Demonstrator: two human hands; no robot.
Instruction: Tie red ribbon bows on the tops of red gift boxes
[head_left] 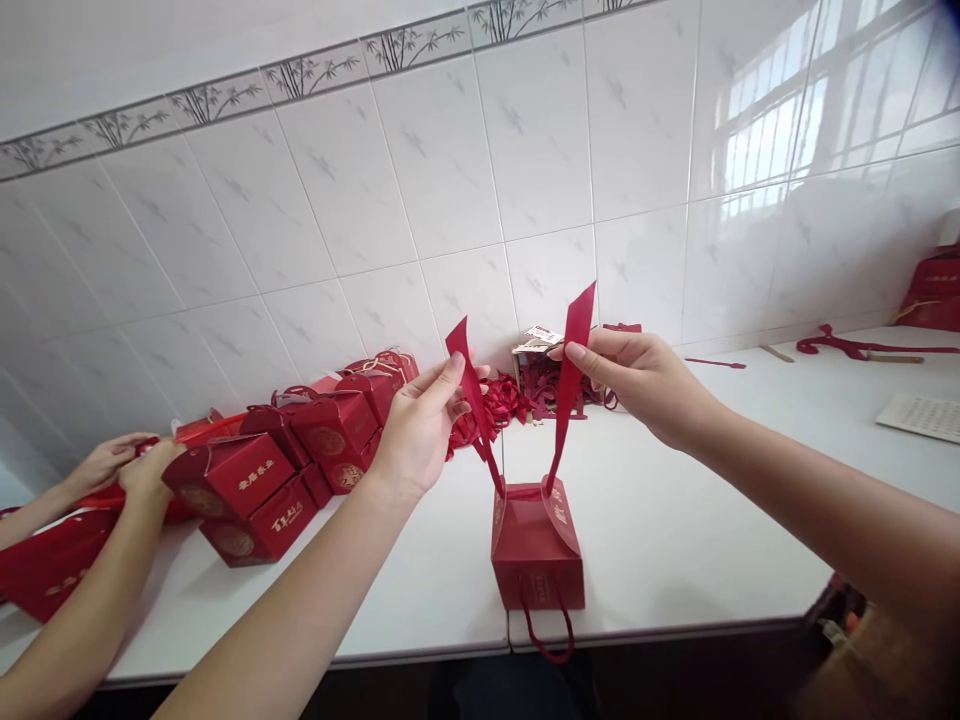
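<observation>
A small red gift box (pixel 537 545) stands on the white table (pixel 675 540) near its front edge. Two ends of a red ribbon (pixel 567 400) rise from the box top. My left hand (pixel 420 425) pinches the left ribbon end, pulled up and to the left. My right hand (pixel 637 375) pinches the right ribbon end, pulled up and to the right. Both hands are above the box, apart from each other. A ribbon loop hangs from the box front over the table edge.
A pile of finished red boxes (pixel 300 450) lies at the left against the tiled wall. Another person's two hands (pixel 124 465) work on red packaging at the far left. Loose red ribbons (pixel 525 395) lie behind the box; more ribbon (pixel 847 347) and a paper sheet (pixel 922 415) lie at right.
</observation>
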